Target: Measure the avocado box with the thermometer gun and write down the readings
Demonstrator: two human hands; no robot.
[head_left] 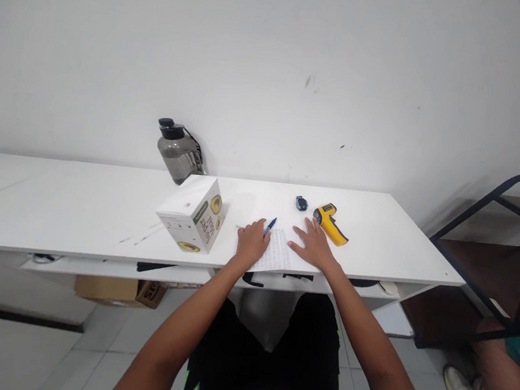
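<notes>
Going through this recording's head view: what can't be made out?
All in the head view:
- Marks on the sheet: too small to read; the left hand also covers part.
- Lower end of the blue pen: hidden by the left hand.
- Display of the watch: too small to read.
- Things on the shelf: mostly hidden by the tabletop.
- Another person's leg: cut off by the right edge.

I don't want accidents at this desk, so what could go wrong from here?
The paper reaches the front edge of the white desk, so it could crease or slip. The right hand is close to the yellow gun-shaped device and might knock it.
</notes>
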